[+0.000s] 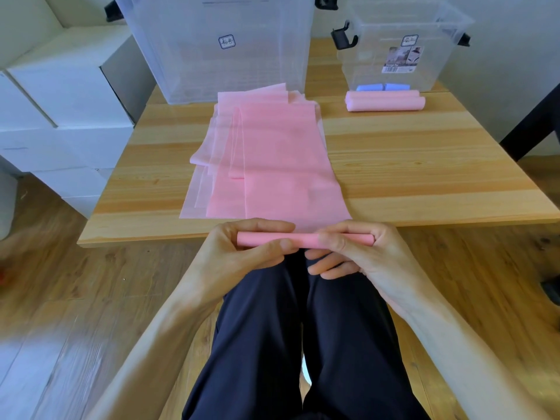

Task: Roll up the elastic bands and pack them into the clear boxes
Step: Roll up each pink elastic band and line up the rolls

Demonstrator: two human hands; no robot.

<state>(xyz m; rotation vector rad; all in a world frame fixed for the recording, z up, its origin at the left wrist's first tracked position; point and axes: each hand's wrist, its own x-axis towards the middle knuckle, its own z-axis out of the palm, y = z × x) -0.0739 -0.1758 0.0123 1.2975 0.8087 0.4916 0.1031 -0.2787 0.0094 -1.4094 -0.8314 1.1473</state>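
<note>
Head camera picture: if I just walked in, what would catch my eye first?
Probably the pink elastic band spread down the middle of the wooden table, its near end wound into a thin roll pinched by the left hand and right hand at the table's front edge. Behind stand two clear boxes, with finished pink rolls lying before the smaller right one.

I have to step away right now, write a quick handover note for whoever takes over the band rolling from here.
Left hand and right hand both pinch the started pink roll at the table's near edge.
The rest of that band lies flat on the stack of unrolled pink bands.
Done: two pink rolls wait on the table before the small clear box, which holds blue rolls.
Left: finish this roll, roll the stack, box the pink rolls. The large clear box looks empty.
</note>
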